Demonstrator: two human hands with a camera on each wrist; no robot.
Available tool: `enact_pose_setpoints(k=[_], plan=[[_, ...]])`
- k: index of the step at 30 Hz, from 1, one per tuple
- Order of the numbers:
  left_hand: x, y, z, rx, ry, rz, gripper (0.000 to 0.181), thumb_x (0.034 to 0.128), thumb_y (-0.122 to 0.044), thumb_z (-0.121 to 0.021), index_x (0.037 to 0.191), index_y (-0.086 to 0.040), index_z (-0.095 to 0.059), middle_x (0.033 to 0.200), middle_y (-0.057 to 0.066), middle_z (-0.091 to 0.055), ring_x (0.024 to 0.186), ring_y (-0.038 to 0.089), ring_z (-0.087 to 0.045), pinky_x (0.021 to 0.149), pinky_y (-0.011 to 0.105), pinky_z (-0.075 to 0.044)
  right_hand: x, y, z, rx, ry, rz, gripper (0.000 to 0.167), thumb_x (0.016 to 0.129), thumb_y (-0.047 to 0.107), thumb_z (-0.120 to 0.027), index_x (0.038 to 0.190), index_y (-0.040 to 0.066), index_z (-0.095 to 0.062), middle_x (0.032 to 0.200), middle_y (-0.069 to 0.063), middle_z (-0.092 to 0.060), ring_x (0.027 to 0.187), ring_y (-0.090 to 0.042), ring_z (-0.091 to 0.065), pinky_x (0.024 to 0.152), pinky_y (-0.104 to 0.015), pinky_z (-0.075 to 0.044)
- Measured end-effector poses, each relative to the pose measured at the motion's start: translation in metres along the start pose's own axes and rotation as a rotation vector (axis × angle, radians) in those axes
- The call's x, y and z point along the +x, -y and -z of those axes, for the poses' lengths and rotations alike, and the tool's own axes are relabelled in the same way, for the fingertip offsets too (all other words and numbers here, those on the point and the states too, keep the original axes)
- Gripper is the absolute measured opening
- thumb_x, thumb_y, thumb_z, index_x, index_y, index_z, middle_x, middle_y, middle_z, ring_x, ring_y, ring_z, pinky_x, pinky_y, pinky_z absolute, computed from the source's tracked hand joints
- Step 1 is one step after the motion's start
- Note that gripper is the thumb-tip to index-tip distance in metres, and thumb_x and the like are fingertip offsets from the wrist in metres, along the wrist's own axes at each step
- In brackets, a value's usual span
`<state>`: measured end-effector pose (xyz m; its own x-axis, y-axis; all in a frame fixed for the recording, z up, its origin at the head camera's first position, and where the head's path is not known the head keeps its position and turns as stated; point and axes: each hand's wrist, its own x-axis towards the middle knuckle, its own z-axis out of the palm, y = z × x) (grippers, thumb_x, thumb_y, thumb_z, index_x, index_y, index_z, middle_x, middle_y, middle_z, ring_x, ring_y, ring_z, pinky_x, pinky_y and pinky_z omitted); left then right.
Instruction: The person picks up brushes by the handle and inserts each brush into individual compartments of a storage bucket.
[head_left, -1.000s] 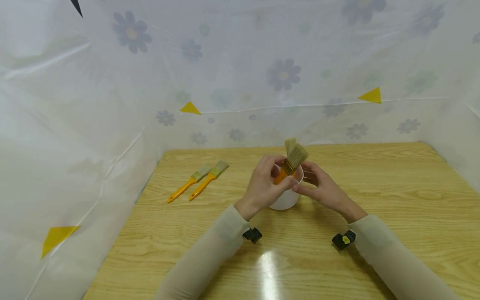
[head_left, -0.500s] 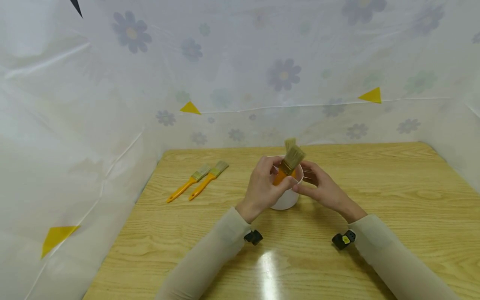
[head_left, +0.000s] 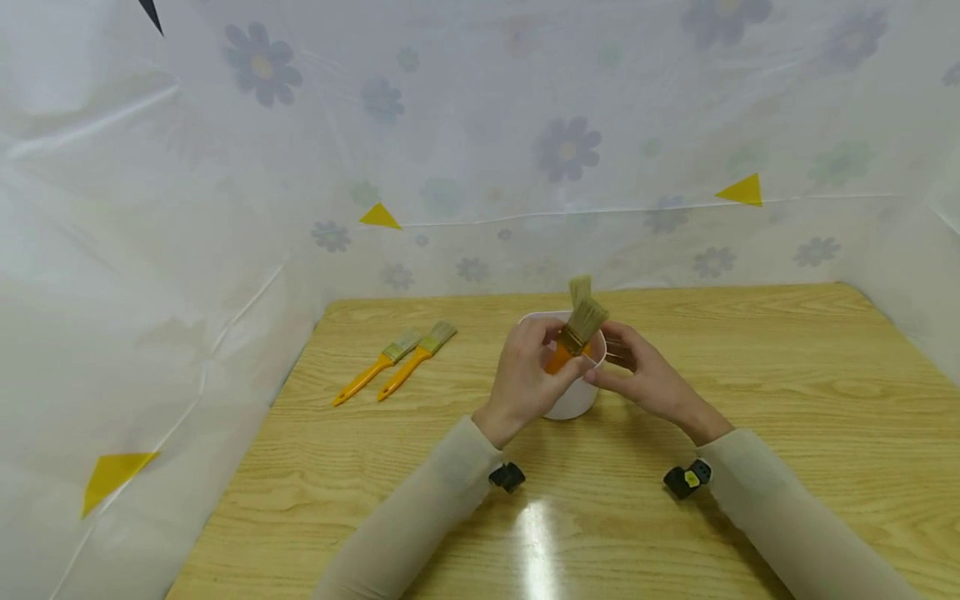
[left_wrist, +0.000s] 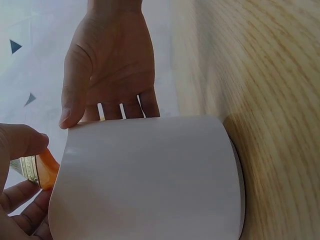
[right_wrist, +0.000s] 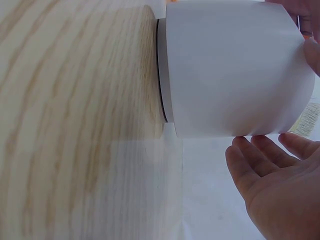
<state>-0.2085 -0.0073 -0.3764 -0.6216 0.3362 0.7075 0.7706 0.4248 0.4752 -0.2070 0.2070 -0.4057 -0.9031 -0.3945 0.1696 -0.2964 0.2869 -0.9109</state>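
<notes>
A white container (head_left: 572,403) stands upright on the wooden table, its wall filling much of both wrist views. My left hand (head_left: 522,367) pinches a paintbrush (head_left: 587,317) near its metal band, bristles up, at the container's mouth. In the left wrist view part of its orange handle (left_wrist: 47,172) shows beside the rim; the lower handle is hidden. Behind it rises the bristle end of a second paintbrush (head_left: 580,288), with its handle out of sight. My right hand (head_left: 651,379) holds the container's right side, thumb at the rim and fingers (right_wrist: 255,159) against the wall.
Two more orange-handled paintbrushes, a left one (head_left: 375,367) and a right one (head_left: 417,361), lie side by side on the table (head_left: 315,467) to the left. A flower-patterned plastic sheet (head_left: 480,150) hangs behind the table's far edge.
My left hand has lowered the paintbrush slightly and shifted it a little left, and more of the container's back rim shows. The right hand and the container stay put.
</notes>
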Motion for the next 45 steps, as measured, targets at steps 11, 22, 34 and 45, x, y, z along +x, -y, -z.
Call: enact_pose_setpoints(k=[11,22,34,45], plan=[[-0.0043,0.0023,-0.0031,0.098,0.034,0.016,0.037,0.081,-0.026,-0.075,0.113,-0.013,-0.062,0.103,-0.002,-0.061,0.096,0.013,-0.055,0.087,0.037,-0.041,0.0002,-0.0008,-0.0002,-0.033,-0.019,-0.005,0.073,0.09,0.026,-0.068,0.149,0.015,-0.026,0.146,-0.014,-0.034,0.132,-0.04,-0.035,0.103,-0.062,-0.028],[-0.0044,0.0004,-0.0033,0.127,0.065,0.049,0.039,0.0815,-0.03,-0.075,0.114,-0.015,-0.061,0.103,-0.003,-0.061,0.095,0.016,-0.054,0.083,0.039,-0.036,0.0003,-0.0003,-0.0003,-0.059,-0.031,-0.014,0.072,0.09,0.028,-0.068,0.149,0.017,-0.028,0.144,-0.014,-0.037,0.132,-0.04,-0.035,0.104,-0.062,-0.028],[-0.0034,-0.0001,-0.0046,0.116,0.098,0.076,0.041,0.0796,-0.029,-0.079,0.114,-0.014,-0.061,0.104,-0.002,-0.062,0.096,0.015,-0.052,0.082,0.04,-0.034,0.0011,-0.0029,-0.0002,-0.046,-0.027,0.017,0.074,0.089,0.024,-0.069,0.15,0.019,-0.027,0.146,-0.012,-0.035,0.133,-0.037,-0.036,0.105,-0.06,-0.028],[-0.0032,-0.0007,-0.004,0.113,0.133,0.074,0.042,0.078,-0.028,-0.08,0.112,-0.016,-0.06,0.102,-0.005,-0.063,0.093,0.012,-0.051,0.078,0.036,-0.031,0.001,-0.0047,0.0004,-0.041,-0.026,0.008,0.074,0.086,0.025,-0.072,0.147,0.019,-0.031,0.145,-0.011,-0.036,0.132,-0.038,-0.037,0.105,-0.06,-0.028]])
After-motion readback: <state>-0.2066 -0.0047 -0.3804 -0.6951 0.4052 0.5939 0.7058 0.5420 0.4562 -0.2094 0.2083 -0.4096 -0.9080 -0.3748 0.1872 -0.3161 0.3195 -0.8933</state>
